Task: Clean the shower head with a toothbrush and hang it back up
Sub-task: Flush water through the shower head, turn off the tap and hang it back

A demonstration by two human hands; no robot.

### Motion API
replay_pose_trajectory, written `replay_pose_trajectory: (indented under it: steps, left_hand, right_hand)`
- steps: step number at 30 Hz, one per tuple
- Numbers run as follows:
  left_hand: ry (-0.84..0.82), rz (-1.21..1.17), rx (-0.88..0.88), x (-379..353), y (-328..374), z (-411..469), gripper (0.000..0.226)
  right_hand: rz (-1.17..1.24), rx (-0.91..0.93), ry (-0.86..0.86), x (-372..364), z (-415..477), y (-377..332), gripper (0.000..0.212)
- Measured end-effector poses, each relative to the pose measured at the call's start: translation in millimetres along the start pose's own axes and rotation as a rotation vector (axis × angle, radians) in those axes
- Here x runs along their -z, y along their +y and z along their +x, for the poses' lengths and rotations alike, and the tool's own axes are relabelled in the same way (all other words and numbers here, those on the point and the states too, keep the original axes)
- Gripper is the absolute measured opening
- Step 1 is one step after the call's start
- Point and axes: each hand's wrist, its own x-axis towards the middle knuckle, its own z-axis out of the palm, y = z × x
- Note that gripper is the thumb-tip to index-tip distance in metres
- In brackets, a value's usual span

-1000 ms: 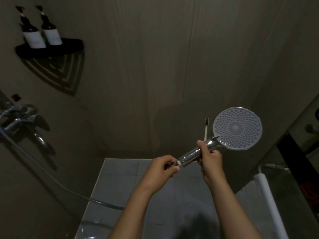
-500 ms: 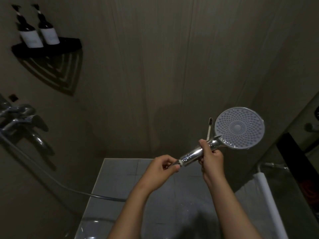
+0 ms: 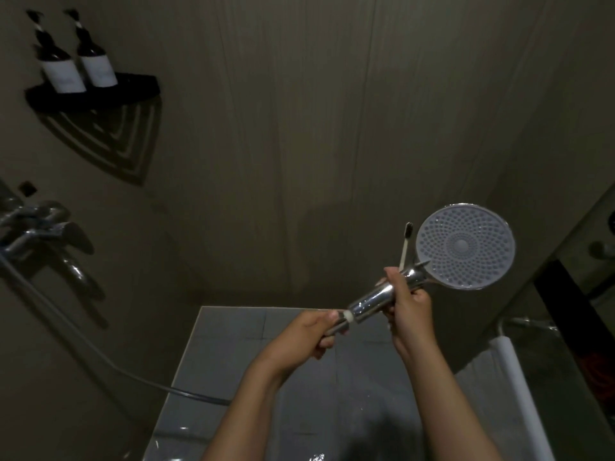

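**Colours in the Shower**

The shower head (image 3: 466,246) had a pale grey face dotted in rings and a shiny chrome handle. The toothbrush (image 3: 404,249) was cream with dark bristles. Two dark bottles (image 3: 63,73) wore white labels (their shelf (image 3: 133,89) was black). The wall (image 3: 299,128) was beige, faintly streaked, and the floor (image 3: 233,344) was grey tile.

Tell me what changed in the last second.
The left hand shifted from a fingertip pinch to a fuller grip on the hose end of the shower head, which drifted slightly right. The right hand still holds its handle and the toothbrush together.
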Motion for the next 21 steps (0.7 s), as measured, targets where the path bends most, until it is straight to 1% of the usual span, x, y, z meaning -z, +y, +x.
replay_pose_trajectory:
  steps: [3,10,15,18,21]
  left_hand:
    - [0.016,0.019,0.020,7.6,-7.7,-2.5,0.031]
    - [0.069,-0.008,-0.087,4.7,-1.2,0.7,0.013]
    - [0.132,0.032,-0.157,1.5,2.7,-0.6,0.003]
    - [0.196,0.077,-0.176,-0.9,1.5,-0.2,0.004]
    - [0.266,0.062,-0.172,-3.9,-0.8,0.2,0.012]
  right_hand:
    - [0.034,0.014,-0.003,1.1,5.2,-7.0,0.008]
    - [0.011,0.008,-0.051,-0.4,2.5,3.4,0.009]
    - [0.034,0.026,-0.025,-2.2,1.1,3.9,0.006]
    - [0.043,0.034,-0.013,-3.3,-0.3,4.6,0.004]
    - [0.039,0.040,0.005,-2.8,1.2,5.7,0.005]
